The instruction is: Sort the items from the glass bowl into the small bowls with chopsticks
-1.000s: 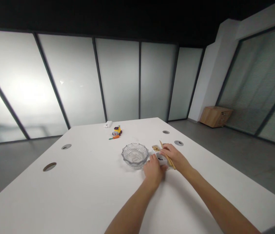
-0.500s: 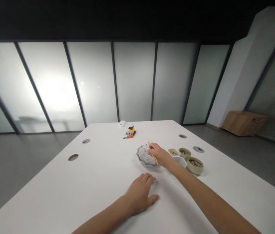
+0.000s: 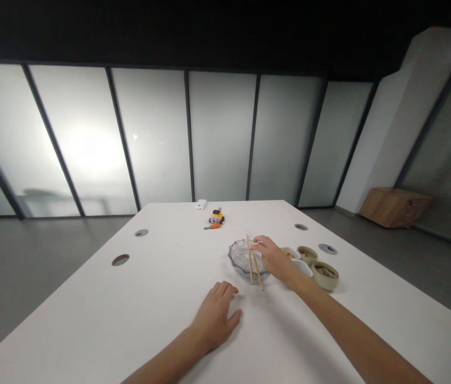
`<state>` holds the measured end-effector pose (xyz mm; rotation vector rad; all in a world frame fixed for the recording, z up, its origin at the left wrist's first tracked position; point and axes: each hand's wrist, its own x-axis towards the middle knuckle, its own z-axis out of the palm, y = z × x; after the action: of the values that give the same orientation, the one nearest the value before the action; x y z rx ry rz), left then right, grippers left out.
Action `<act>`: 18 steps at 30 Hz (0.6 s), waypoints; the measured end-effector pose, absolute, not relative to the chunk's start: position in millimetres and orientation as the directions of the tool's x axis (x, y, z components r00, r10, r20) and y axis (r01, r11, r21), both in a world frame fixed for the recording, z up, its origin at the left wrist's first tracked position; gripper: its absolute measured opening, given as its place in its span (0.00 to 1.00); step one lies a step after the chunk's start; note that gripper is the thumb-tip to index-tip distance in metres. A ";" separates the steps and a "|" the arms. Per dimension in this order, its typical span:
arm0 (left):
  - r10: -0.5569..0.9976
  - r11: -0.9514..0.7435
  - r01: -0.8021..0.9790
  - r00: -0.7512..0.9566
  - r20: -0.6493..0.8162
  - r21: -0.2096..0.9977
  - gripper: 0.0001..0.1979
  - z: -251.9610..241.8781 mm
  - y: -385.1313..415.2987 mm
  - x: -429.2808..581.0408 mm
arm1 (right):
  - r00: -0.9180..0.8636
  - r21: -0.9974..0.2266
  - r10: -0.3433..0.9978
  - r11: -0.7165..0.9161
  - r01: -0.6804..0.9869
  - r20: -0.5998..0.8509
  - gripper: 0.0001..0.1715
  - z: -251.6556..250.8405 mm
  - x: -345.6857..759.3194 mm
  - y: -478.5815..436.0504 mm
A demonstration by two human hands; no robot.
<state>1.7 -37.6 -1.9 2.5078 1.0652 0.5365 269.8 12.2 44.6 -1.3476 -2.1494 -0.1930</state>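
A pair of wooden chopsticks (image 3: 255,266) lies across the clear glass bowl (image 3: 236,266) with a scalloped rim, their near ends sticking out over its front edge. Beside the chopsticks, at the bowl's right side, is my right hand (image 3: 275,260), fingers apart and not wrapped round them; whether a fingertip still touches one I cannot tell. My left hand (image 3: 215,314) rests on the white table (image 3: 149,309) in front of the bowl, with thumb and fingers spread and nothing in it.
Right of the bowl stand two white dishes, the nearer white dish (image 3: 304,268) partly behind my arm, and two greenish round pots, one a larger pot (image 3: 327,281) with dark contents. Farther back are a toy carrot (image 3: 213,226), a yellow toy vehicle (image 3: 217,216) and a white device (image 3: 200,205).
The chopsticks, held in my right hand before, now rest across the bowl, and the hand's fingers have opened. My left hand has shifted slightly left.
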 end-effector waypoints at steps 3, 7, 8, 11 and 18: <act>0.789 -0.613 0.727 0.581 0.198 0.308 0.20 3.7 -28.5 -9.0 | -0.262 -0.158 0.662 0.504 0.849 0.702 0.21 36.0 241.4 -18.7; 0.882 -0.466 0.859 0.430 0.193 0.213 0.22 3.8 -16.2 -24.0 | -0.464 -0.088 0.600 0.667 0.740 0.651 0.22 4.2 184.8 -61.8; 0.882 -0.464 0.863 0.431 0.189 0.198 0.22 2.2 -14.5 -26.2 | -0.513 -0.103 0.615 0.694 0.712 0.599 0.22 -2.9 172.4 -69.1; 0.882 -0.466 0.870 0.444 0.160 0.158 0.25 -3.2 -12.6 -28.5 | -0.548 -0.277 0.751 0.652 0.706 0.369 0.30 -12.8 150.5 -79.8; 0.878 -0.452 0.886 0.421 0.226 0.106 0.23 -6.9 -13.0 -23.8 | -0.479 -0.372 0.873 0.476 0.797 0.091 0.43 -3.4 158.2 -81.1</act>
<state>-23.8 -13.0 -6.9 2.6736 1.6592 0.3960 158.2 -81.1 -3.4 -1.4258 -2.4581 0.4075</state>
